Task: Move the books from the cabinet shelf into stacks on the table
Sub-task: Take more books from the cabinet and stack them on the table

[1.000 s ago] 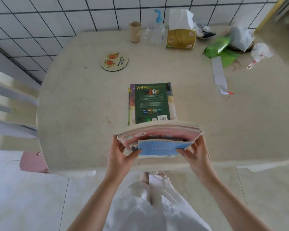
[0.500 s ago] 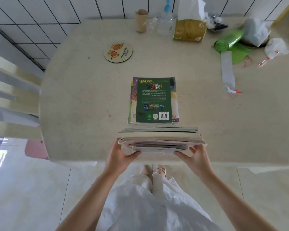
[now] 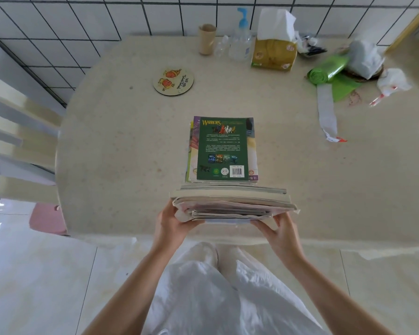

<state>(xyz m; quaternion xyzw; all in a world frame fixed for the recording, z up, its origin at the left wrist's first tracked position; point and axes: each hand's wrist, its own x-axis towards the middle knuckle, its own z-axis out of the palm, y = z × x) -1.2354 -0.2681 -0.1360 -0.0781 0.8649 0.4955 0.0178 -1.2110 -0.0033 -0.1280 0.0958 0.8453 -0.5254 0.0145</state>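
Armful of books (image 3: pixel 232 204) gripped at both ends, left hand (image 3: pixel 172 224) and right hand (image 3: pixel 282 234), fingers curled under. Held over near table (image 3: pixel 121 146) edge, just short of green-covered stack (image 3: pixel 223 149). Advise: lower level, square edges, slide fingers out last.

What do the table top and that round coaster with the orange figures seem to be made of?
The table top looks like polished stone or a stone-look composite: cream, finely speckled, with a soft sheen. The round coaster looks like thin wood or cork board: pale tan, matte, with a printed picture. Neither can be settled by look alone.
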